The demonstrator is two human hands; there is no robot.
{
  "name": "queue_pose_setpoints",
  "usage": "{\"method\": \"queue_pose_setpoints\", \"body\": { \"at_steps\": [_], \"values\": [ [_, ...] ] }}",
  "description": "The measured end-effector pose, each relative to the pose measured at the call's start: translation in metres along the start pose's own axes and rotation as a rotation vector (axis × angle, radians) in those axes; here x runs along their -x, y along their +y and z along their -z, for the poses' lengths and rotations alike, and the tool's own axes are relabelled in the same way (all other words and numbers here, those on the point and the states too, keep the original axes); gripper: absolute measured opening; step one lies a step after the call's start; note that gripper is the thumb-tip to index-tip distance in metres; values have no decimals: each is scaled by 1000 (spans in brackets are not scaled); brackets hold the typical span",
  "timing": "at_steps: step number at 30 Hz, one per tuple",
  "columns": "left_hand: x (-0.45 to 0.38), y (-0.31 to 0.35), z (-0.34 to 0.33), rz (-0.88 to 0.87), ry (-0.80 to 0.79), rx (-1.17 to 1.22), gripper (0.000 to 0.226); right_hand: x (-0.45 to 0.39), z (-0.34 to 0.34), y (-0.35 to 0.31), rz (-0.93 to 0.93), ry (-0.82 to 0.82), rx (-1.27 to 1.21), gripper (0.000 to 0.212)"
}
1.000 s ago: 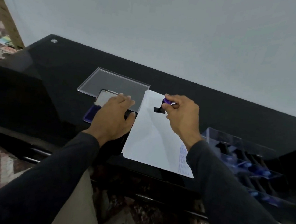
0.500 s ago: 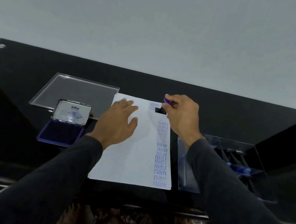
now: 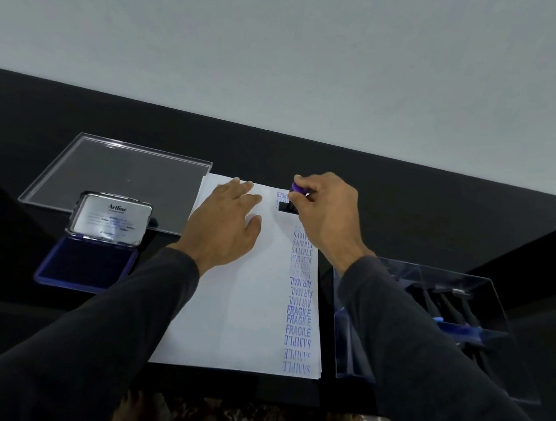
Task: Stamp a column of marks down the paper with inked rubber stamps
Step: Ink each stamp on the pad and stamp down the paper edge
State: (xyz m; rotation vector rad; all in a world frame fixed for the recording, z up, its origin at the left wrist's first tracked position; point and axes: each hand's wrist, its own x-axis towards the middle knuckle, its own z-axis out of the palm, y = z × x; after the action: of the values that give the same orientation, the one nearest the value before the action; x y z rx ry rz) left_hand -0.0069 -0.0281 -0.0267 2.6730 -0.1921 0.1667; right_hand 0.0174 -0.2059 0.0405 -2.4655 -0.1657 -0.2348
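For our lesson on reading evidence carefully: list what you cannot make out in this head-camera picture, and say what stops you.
- Stamp: its face is pressed down on the paper, so its wording is hidden; the right hand covers most of its handle.
- Marks just below the stamp: partly hidden by the right hand.
- Ink pad lid: small print too tiny to read.
- Spare stamps in the clear box: wording not visible, partly behind the right sleeve.

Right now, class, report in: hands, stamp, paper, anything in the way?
Left hand flat on paper. Right hand pinches stamp down near top of blue column. Ink pad open, left of paper. Nothing blocking.
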Motion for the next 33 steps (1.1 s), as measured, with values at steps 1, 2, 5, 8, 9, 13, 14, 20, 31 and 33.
{"method": "queue_pose_setpoints", "body": {
  "at_steps": [1,2,5,8,9,13,14,20,31,33],
  "values": [
    [0,-1,-2,0,-5,-12,49,0,-2,1,1,-1,7,35],
    [0,-2,-3,0,-10,-22,49,-1,-3,2,3,-1,11,35],
    [0,-5,-7,-5,-8,-45,49,-1,-6,3,3,-4,17,34],
    [0,-6,-10,-11,-5,-56,50,-1,-9,4,4,-8,22,35],
    [0,-6,-10,-12,-2,-58,50,-1,-10,3,6,-8,24,35],
    [1,-6,-11,-7,4,-61,50,-2,-14,4,4,-13,35,35],
    [1,-7,-11,-6,0,-63,50,-2,-15,4,3,-16,41,35],
    [0,-8,-12,1,-23,-70,53,-2,-16,4,9,-16,45,35],
    [0,-5,-9,24,-53,-87,55,-2,-14,2,44,-40,80,34],
    [0,-5,-8,31,-55,-93,54,-3,-13,2,40,-48,83,34]
  ]
}}
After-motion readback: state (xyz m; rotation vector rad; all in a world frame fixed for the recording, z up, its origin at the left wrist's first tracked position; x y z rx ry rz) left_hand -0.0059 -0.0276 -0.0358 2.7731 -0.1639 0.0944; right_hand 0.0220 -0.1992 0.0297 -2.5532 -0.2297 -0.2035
